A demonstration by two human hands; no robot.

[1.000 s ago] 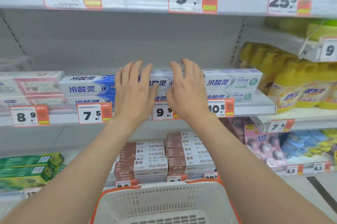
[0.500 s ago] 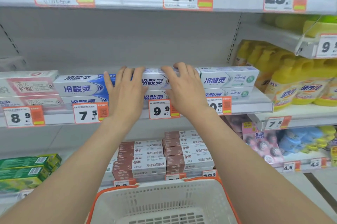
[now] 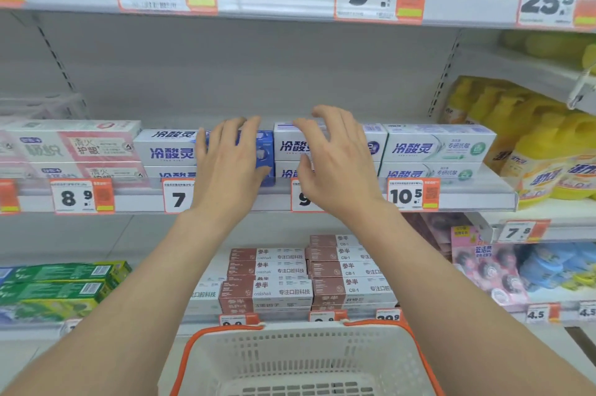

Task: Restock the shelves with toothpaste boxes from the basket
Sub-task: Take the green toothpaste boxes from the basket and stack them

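White and blue toothpaste boxes lie stacked two high along the middle shelf. My left hand rests with spread fingers against the front of the blue-white stack. In front of the neighbouring white stack is my right hand, fingers apart and slightly curled, holding nothing. Further right lies a green-labelled stack. The white basket with an orange rim sits low at the centre; no boxes show in the part of it that I can see.
Pink-white boxes fill the shelf's left end. Yellow bottles stand to the right. Brown and white boxes and green boxes lie on the lower shelf. Price tags line the shelf edges. Open room remains above the stacks.
Both hands have drawn back and down a little from the tops of the stacks. My right hand's fingers have lifted and curled. The view has shifted slightly.
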